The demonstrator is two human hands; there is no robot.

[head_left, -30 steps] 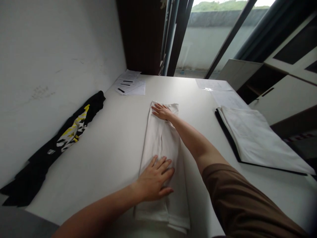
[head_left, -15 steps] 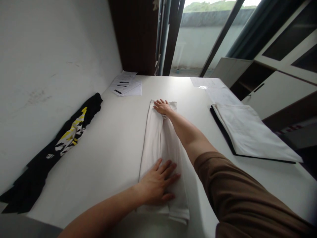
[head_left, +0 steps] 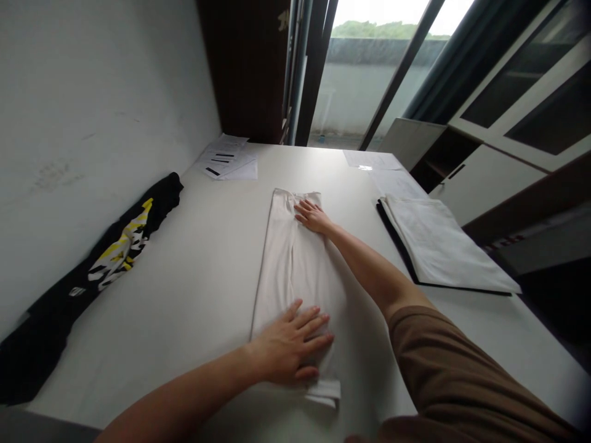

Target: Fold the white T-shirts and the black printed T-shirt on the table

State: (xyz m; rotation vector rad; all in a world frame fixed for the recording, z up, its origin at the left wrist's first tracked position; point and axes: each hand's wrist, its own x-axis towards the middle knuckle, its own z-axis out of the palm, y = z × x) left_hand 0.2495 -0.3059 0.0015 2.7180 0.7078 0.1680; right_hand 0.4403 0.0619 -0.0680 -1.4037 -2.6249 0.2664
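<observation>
A pair of off-white trousers [head_left: 272,271], folded lengthwise into a long strip, lies flat on the white table [head_left: 203,277]. My left hand [head_left: 293,344] rests palm down on its near part, fingers spread, just above the hem. Farther off, my right hand [head_left: 311,215] lies flat near the gathered waist end, fingers stretched out. Neither hand grips the cloth. A shallow crease runs down the middle between the two hands. Part of the fabric is hidden under the palms.
At the left, along the wall, lies a black garment [head_left: 106,249] with a yellow and white pattern. Folded white cloth [head_left: 447,240] sits on a black one at the right. Papers [head_left: 231,159] lie at the far left corner, and more sheets [head_left: 373,161] at the far right.
My right hand has slid slightly right and toward me, off the waist edge, and the cloth beneath looks smoother. My left hand stays nearly in place. The view has shifted a little.
</observation>
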